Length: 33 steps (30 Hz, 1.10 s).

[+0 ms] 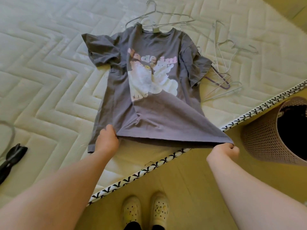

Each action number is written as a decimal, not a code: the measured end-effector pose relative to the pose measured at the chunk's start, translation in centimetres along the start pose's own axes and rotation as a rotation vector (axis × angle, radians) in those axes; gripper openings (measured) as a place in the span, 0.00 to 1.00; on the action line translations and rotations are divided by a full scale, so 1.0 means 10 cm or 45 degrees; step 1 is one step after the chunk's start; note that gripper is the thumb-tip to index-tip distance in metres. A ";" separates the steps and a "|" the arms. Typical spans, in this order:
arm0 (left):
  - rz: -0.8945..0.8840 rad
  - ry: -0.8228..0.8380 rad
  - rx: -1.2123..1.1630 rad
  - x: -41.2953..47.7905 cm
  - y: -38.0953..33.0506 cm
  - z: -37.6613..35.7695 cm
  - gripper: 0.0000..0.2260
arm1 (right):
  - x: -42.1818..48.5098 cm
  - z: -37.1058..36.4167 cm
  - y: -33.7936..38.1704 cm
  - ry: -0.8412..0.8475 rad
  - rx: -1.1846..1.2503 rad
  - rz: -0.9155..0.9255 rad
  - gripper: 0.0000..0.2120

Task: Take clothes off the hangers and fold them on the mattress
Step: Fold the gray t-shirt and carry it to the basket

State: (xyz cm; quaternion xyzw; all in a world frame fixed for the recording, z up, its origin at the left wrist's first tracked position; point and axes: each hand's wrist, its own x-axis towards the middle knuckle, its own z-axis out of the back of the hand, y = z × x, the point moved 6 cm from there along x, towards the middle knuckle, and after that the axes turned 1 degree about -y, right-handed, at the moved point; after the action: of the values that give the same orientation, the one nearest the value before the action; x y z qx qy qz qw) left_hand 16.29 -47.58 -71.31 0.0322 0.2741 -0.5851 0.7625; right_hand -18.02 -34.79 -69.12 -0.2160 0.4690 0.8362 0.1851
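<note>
Both hands hold the hem of the grey T-shirt [154, 113], which lies print-up on the mattress [49, 80]. The left hand [106, 138] has its fingers curled over the hem a little in from the shirt's left corner, and that corner lies flat just outside them. The right hand [223, 152] is a tight fist on the right hem corner. Between the two grips the hem is pulled taut and lifted. The mattress's patterned trim edge [149, 168] runs on a slant under this span, so the right fingers hang past it over the floor while the left fingers are above the mattress. The shirt's long axis runs straight away from the fingers, collar at the far end. Wire hangers [166, 15] lie just past the collar, with more hangers [221, 77] under the right sleeve. Left of the left fingers the quilting lies open out to a black object [13, 156]. Near the right fingers stands a perforated basket [262, 138].
</note>
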 end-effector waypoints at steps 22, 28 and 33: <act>-0.140 0.046 0.179 0.05 -0.17 -0.41 0.09 | -0.25 -0.71 -0.63 0.787 -0.567 -0.028 0.05; -0.223 -0.502 -0.566 -0.11 -0.11 0.30 0.12 | -0.84 -1.06 -0.97 1.044 -0.728 -0.084 0.08; -0.334 -0.496 -0.408 0.05 0.19 0.63 0.14 | -1.17 -1.21 -1.10 1.037 -0.511 -0.195 0.16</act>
State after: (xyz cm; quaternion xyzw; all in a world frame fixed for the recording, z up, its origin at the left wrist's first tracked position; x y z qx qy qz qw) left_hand 20.46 -49.73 -66.74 -0.2374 0.2133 -0.6231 0.7141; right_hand -0.29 -41.09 -76.28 -0.5927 0.3151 0.7412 0.0016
